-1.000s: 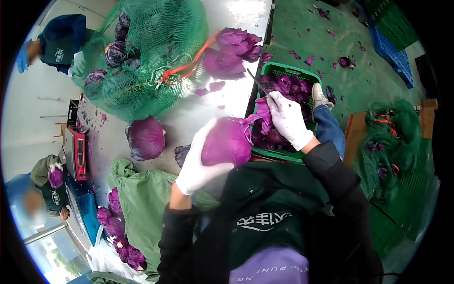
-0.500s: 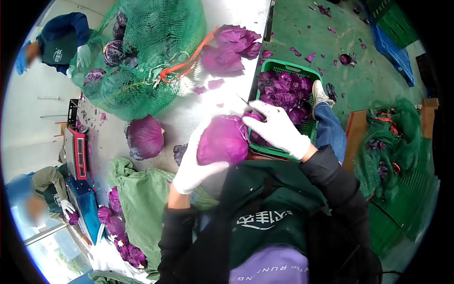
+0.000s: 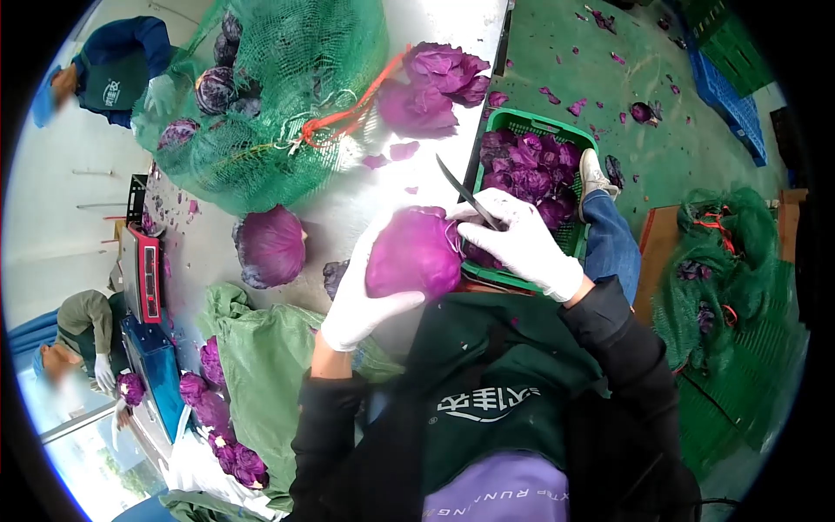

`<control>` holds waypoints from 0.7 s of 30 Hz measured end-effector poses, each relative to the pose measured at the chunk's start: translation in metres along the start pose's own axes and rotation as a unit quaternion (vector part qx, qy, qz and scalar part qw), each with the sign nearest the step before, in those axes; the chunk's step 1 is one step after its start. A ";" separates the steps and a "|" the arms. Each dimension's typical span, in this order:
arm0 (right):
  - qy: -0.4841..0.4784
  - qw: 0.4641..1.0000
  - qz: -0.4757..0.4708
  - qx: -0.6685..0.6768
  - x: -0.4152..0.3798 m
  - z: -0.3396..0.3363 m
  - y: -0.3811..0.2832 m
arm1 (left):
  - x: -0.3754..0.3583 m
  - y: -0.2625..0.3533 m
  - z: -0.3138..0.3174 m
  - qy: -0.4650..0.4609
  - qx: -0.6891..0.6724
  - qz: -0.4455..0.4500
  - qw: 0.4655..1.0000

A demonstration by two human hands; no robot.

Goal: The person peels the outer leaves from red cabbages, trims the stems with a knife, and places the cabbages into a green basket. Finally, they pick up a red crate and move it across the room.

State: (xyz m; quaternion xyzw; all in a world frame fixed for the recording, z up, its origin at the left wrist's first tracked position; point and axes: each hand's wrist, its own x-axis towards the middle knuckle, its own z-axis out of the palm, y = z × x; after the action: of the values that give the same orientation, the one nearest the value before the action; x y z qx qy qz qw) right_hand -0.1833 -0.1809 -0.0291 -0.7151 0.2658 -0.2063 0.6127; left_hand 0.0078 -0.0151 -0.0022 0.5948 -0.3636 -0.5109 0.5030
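The left hand (image 3: pixel 352 300) gripped a cabbage (image 3: pixel 415 252) from the side, thumb and fingers spread round it, at the edge of the bench (image 3: pixel 335 228) beside the crate (image 3: pixel 557 129), and the right hand (image 3: pixel 522 239) was closed round a knife (image 3: pixel 457 185), its blade angled up near that edge. Good knife work here seemed to call for a firm left hold, fingertips clear of the blade, and short, shallow strokes. The cabbage was round, smooth and taut, perhaps slippery under gloves; leaves (image 3: pixel 417 109) farther along the same edge looked thin and crinkled, the crate rigid plastic.
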 end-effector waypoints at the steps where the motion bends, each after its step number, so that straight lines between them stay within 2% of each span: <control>1: -0.004 0.998 -0.001 0.062 0.000 0.005 0.005 | -0.003 -0.001 0.000 0.001 -0.006 0.003 1.000; 2: -0.064 0.997 -0.024 0.018 0.004 0.003 0.009 | -0.005 -0.002 -0.001 0.000 -0.013 0.005 1.000; 4: -0.059 0.997 -0.030 -0.050 0.001 0.012 0.008 | -0.007 -0.004 0.000 0.013 -0.020 0.003 1.000; 9: -0.107 0.994 -0.029 -0.003 0.001 0.008 0.000 | -0.006 -0.009 -0.006 0.039 -0.092 -0.007 0.995; 18: -0.070 0.993 -0.060 -0.078 0.005 0.014 -0.003 | -0.005 -0.012 -0.008 0.028 -0.035 0.004 0.999; 21: -0.171 0.965 0.110 -0.168 0.007 0.001 -0.029 | -0.005 -0.012 -0.006 0.023 -0.009 0.014 1.000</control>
State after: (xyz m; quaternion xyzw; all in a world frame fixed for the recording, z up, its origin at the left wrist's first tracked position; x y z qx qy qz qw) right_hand -0.1732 -0.1816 -0.0006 -0.7989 0.2647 0.0356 0.5390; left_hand 0.0114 -0.0059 -0.0127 0.5965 -0.3561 -0.4930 0.5238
